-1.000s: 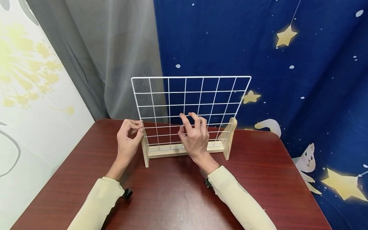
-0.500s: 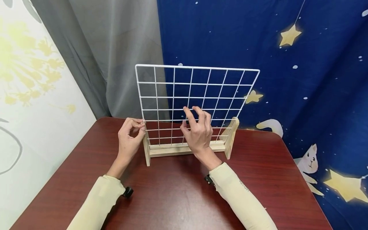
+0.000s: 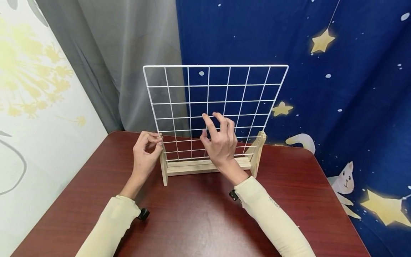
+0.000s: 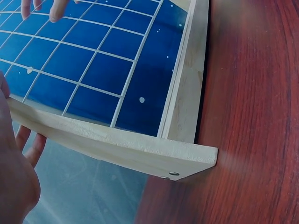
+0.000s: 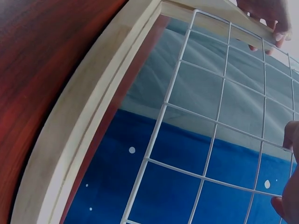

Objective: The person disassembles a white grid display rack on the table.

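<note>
A white wire grid (image 3: 216, 66) stands upright within a pale wooden stand (image 3: 189, 169), which has a side post at each end and a long crossbar. My left hand (image 3: 144, 151) pinches the top of the left post, close to the grid's edge. With curled fingers, my right hand (image 3: 222, 142) holds the grid's wires near the middle. Both wrist views reveal a gap between the grid's lowest wire (image 5: 148, 159) and the grooved crossbar (image 5: 77, 126). Two metal fasteners (image 4: 174, 173) show low on the left post.
The stand rests on a dark red wooden table (image 3: 192, 214) near its back edge. Behind it hang a grey curtain (image 3: 147, 43) and a blue curtain (image 3: 244, 35) with stars. A pale wall (image 3: 38, 150) is at the left.
The grid and my right hand have risen, and the grid's lowest wire has come up off the crossbar. My left hand stays at the left post.
</note>
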Demonstrator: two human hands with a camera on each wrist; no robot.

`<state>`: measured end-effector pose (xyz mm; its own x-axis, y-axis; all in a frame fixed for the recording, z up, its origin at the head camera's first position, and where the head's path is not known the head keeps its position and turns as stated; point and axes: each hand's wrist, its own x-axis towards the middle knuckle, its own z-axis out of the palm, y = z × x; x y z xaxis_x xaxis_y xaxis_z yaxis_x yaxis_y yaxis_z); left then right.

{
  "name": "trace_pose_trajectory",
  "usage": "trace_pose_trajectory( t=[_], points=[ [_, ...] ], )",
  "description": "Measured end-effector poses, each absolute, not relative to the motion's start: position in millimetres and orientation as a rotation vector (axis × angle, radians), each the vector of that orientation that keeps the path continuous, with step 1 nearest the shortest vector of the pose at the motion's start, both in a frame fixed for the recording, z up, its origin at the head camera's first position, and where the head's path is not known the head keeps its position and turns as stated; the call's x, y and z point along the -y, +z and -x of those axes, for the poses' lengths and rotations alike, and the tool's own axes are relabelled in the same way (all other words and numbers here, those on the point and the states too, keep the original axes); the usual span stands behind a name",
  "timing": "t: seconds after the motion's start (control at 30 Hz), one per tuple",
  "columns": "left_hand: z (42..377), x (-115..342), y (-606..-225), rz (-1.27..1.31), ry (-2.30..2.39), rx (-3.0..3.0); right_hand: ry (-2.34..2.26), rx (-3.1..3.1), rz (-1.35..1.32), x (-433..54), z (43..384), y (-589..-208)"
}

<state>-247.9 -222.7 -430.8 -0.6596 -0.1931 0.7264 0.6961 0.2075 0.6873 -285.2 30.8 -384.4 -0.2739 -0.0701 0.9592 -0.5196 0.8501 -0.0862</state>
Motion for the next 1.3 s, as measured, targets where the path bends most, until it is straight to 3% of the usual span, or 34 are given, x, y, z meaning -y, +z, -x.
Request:
trace_pose_trajectory(
  t=[1.3],
  points=[
    [245, 222, -433, 0.435, -1.447, 1.818, 0.471, 1.751, -0.516, -34, 294, -308]
  ],
)
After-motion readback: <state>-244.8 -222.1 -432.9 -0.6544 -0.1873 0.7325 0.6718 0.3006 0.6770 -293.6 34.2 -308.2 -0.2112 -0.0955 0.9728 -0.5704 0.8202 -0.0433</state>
